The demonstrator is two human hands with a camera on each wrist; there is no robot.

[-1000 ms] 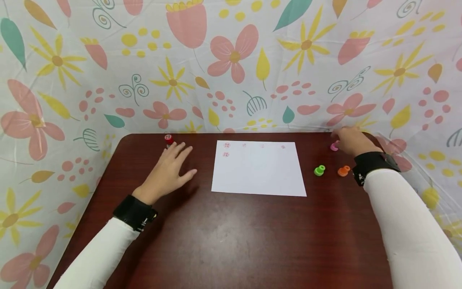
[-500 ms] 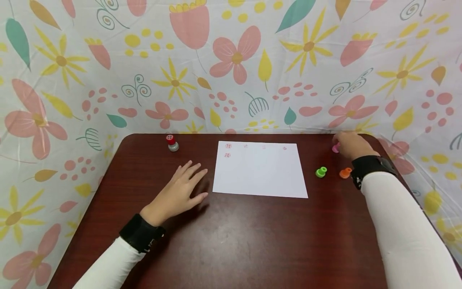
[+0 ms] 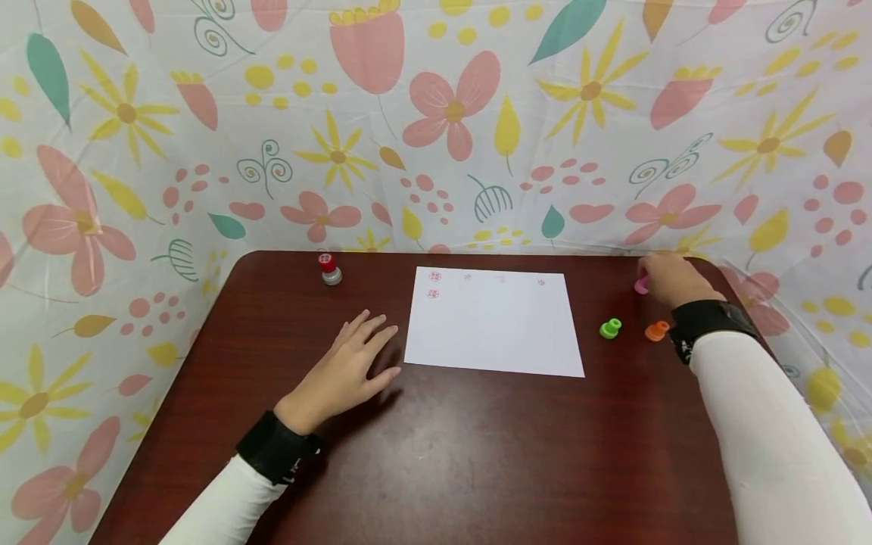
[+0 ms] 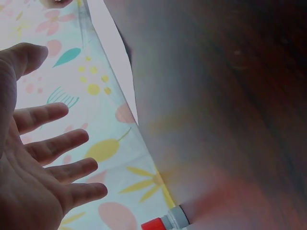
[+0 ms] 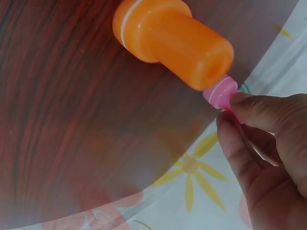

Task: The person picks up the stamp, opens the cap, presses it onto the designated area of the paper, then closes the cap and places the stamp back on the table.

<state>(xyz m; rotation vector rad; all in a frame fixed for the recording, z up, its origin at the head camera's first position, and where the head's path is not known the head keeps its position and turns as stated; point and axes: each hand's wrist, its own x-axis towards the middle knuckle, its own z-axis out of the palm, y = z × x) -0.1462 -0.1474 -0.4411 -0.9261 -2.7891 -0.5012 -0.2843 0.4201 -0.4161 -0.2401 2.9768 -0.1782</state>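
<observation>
In the head view my right hand (image 3: 674, 280) is at the table's far right corner. Its thumb and fingers pinch a small pink stamp (image 5: 221, 94), whose upper part they cover in the right wrist view. An orange stamp (image 3: 657, 331) and a green stamp (image 3: 610, 328) stand nearby on the table. My left hand (image 3: 344, 371) has its fingers spread and holds nothing, left of a white sheet of paper (image 3: 493, 329). Behind that hand stands a red-and-grey stamp (image 3: 330, 269), apart from the fingers.
Small red stamp prints (image 3: 434, 294) mark the paper's top left, with fainter ones along its top edge. The dark wooden table (image 3: 436, 462) meets a flower-patterned cloth (image 3: 450, 182) at the back and sides.
My left hand has drawn back from the red-and-grey stamp, toward me and to the right, leaving that stamp in full view. My right hand stays at the pink stamp with its fingers drawn in.
</observation>
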